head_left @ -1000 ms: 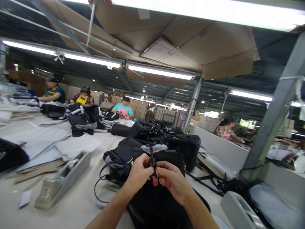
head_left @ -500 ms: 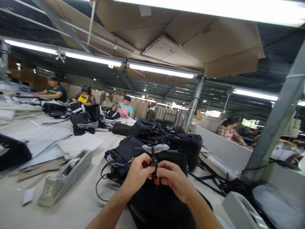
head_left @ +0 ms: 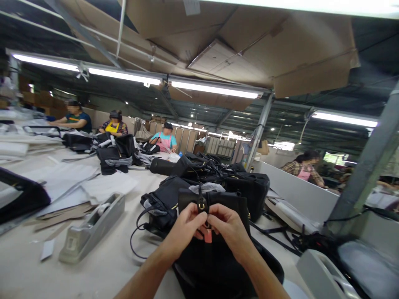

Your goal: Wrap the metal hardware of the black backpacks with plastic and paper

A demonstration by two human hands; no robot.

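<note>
In front of me stands a black backpack, its top rolled over and a narrow strap with a gold buckle running down the middle. My left hand pinches the strap just below the buckle, fingers closed. From the other side my right hand is closed on the same strap, its thumb and fingertips almost touching the left thumb. A small red tag hangs right under the fingertips. The strap's end is mostly hidden behind the fingers. Grey wrapping shows at the top of the bag.
More black bags are heaped just behind. A grey tape dispenser stands on the left, another dispenser at lower right. White sheets and cardboard strips lie on the table. Several people work farther back; a metal post rises at right.
Both hands have slid slightly down the strap, and the gold buckle now shows uncovered above them. The whole view has shifted a little, with things appearing farther right.
</note>
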